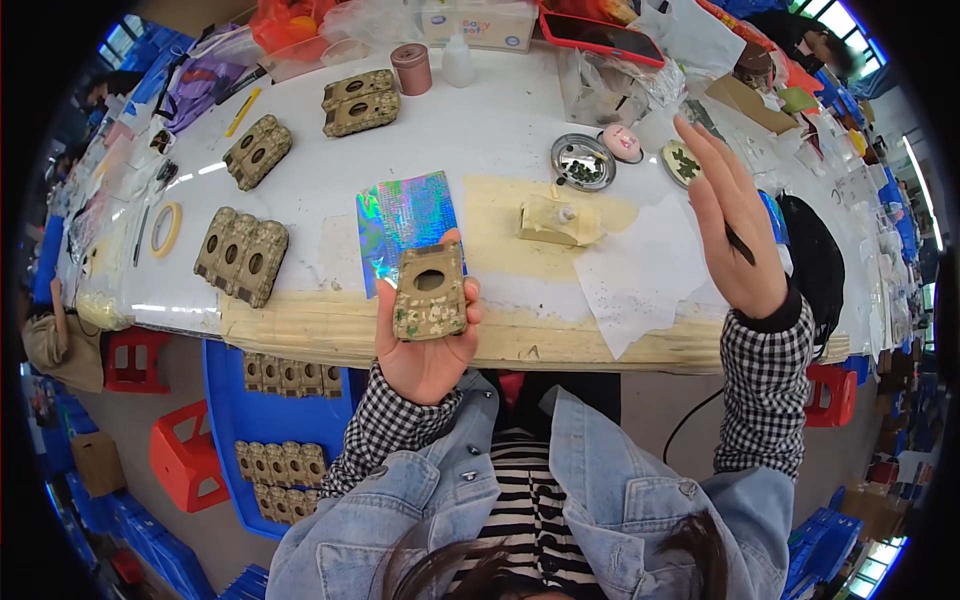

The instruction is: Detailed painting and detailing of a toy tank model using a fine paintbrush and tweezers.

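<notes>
Camouflage casing [434, 310] in left hand [424, 370], apparently palm-supported, right hand [748, 218] apart

Camo part [430, 318] looks matt plastic; foil sheet [405, 210] is glossy, iridescent; torn sheet [640, 270] is matt paper; dish [590, 186] looks shiny metal; sleeve [765, 380] is cloth.

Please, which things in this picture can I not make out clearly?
All in the head view:
- Underside of the camouflage part: hidden by the left hand.
- Dark slim thing at the right hand: only a short piece shows; the hand seems to hide the rest.
- Small dark pieces in the round dish: too small to identify.
- Blue tray: its lower right side is covered by the checked sleeve and jacket.
</notes>
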Demonstrator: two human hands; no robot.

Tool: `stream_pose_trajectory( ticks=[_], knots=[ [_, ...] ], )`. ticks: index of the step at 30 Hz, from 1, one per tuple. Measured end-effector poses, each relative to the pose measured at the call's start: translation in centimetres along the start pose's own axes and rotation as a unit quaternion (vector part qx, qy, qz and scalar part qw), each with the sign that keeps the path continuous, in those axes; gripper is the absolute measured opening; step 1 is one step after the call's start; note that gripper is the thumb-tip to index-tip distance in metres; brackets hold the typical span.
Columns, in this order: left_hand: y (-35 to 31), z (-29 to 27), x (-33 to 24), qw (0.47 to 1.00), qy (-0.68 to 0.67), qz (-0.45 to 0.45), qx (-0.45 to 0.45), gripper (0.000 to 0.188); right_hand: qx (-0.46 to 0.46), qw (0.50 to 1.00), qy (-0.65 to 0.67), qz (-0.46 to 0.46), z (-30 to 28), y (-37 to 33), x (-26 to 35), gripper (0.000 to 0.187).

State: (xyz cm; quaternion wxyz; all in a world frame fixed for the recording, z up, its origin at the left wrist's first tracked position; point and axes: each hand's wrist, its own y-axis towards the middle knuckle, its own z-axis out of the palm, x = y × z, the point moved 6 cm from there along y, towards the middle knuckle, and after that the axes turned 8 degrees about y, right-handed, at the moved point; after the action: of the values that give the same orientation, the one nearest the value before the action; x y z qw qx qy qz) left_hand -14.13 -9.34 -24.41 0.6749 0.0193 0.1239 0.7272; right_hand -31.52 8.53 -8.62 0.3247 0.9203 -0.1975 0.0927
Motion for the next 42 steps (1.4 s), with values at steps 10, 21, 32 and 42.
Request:
stream_pose_trajectory(
  ticks=[10,21,32,42],
  knots=[
    [0.3,0.0,-0.3,0.995,0.078,0.068,0.002,0.073,0.134,0.991,-0.018,0.001,14.7,14.5,-3.3,0.036],
    [0.3,0.7,-0.1,0.977,0.2,0.064,-0.046,0.081,0.243,0.953,-0.076,0.166,23.6,19.9,-7.1,0.066],
    [0.6,0.8,0.0,0.977,0.198,0.067,-0.039,0.08,0.058,0.958,0.253,0.122,14.6,20.3,-5.1,0.045],
    [0.6,0.5,0.0,0.983,0.171,0.057,-0.023,0.084,-0.036,0.764,0.621,0.171,2.6,8.1,-3.8,0.03]
  ],
)
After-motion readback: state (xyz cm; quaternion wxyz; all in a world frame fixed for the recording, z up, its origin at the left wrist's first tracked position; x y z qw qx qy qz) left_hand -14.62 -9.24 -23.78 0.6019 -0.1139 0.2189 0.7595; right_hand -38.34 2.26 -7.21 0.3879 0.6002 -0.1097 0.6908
